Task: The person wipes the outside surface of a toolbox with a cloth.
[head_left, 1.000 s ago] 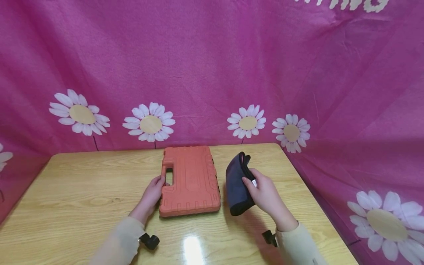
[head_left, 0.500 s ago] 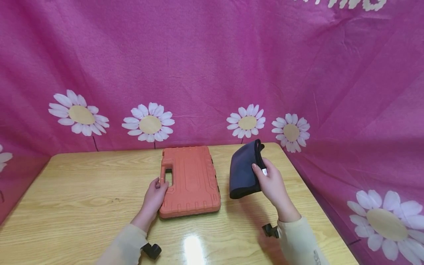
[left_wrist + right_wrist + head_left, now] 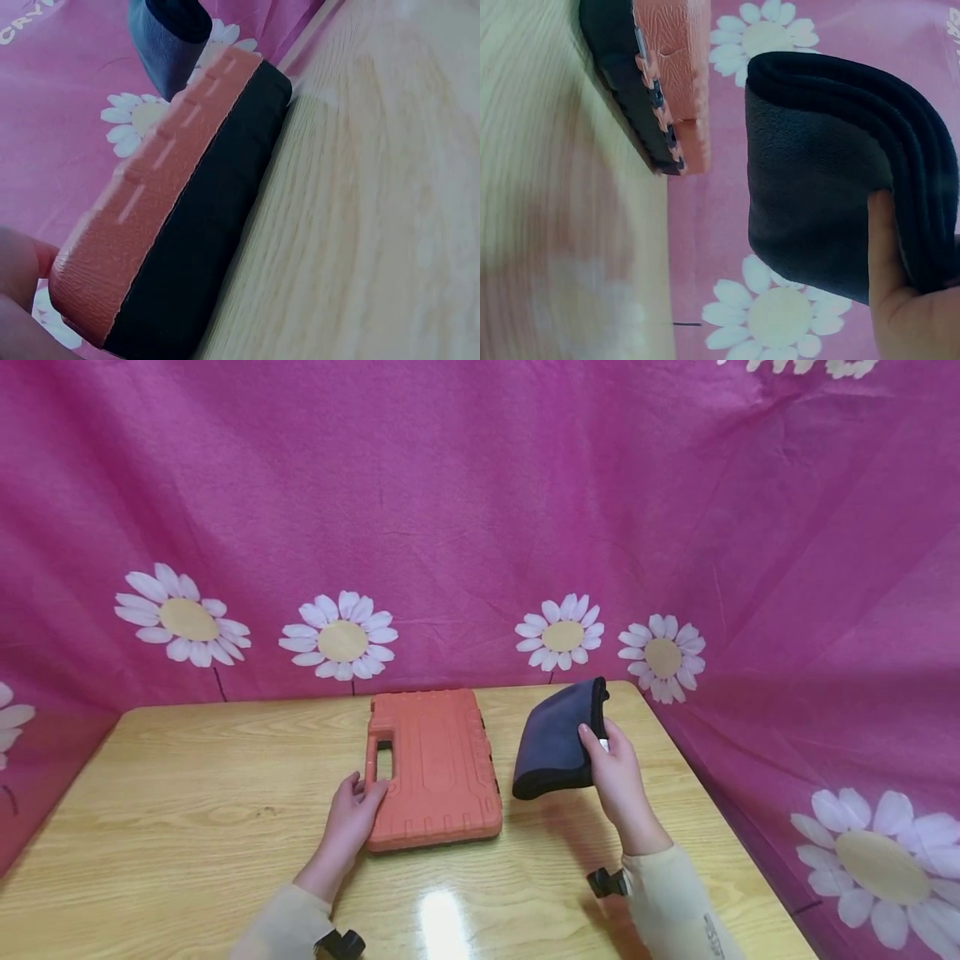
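Observation:
An orange-red plastic tool case (image 3: 438, 777) with a black underside lies on the wooden table, its handle cutout facing left. My left hand (image 3: 351, 814) is at the case's near left side, thumb on the edge just below the handle and fingers apart from it to the left. In the left wrist view, part of this hand (image 3: 22, 292) shows at the case's corner. To the right, my right hand (image 3: 618, 777) pinches a folded dark grey cloth (image 3: 555, 735) with black edging, thumb on its face. The cloth (image 3: 817, 172) is raised above the table in the right wrist view; its folded layers show.
The light wooden table (image 3: 210, 793) has rounded far corners. Behind it and on the right hangs a magenta curtain (image 3: 450, 527) printed with white daisies. Black wrist cameras sit at both sleeves.
My left hand has slid from the case's handle toward the near corner. My right hand has lifted the cloth up and away, turning it slightly. The case has stayed nearly in place.

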The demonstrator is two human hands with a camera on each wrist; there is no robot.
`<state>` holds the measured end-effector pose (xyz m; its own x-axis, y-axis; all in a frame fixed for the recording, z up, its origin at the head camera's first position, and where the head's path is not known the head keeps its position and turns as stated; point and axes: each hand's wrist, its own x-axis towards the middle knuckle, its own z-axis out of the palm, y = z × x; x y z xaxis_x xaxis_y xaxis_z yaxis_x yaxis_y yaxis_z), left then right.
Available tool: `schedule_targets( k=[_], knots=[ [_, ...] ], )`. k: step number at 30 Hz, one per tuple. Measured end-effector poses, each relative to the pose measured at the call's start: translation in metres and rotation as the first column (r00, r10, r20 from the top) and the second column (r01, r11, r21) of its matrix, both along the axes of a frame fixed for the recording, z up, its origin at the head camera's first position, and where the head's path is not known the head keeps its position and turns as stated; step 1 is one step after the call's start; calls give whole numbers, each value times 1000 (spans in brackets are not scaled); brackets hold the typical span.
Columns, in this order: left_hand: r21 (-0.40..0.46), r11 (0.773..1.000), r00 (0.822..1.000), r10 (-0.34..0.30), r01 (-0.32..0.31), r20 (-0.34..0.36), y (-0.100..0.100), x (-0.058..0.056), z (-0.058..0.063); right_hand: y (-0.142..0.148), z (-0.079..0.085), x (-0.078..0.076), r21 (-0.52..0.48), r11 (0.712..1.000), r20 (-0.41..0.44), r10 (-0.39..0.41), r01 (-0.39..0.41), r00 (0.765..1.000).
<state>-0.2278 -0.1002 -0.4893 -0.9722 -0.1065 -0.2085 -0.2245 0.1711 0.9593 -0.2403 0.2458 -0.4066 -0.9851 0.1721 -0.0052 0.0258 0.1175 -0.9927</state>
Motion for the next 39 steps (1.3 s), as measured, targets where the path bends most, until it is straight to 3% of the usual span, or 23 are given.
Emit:
schedule_targets(
  k=[9,13,18,25,39],
  knots=[
    [-33,999,999,41,-41,-2,2,13,2,1,-8,-7,-142,990,5,2,-1,1000],
    [-106,992,998,66,-68,-20,6,22,4,2,-9,-8,-156,988,11,-2,4,1000],
    [-187,981,999,41,-45,-28,8,30,4,3,-10,-8,-145,989,8,-10,11,1000],
    [-205,979,999,-5,-5,-50,6,31,1,3,-10,-8,-135,991,-2,-6,6,1000],
    [-234,972,993,-37,10,-114,-2,27,-3,5,-7,-7,-125,992,3,-25,25,1000]
  ],
)
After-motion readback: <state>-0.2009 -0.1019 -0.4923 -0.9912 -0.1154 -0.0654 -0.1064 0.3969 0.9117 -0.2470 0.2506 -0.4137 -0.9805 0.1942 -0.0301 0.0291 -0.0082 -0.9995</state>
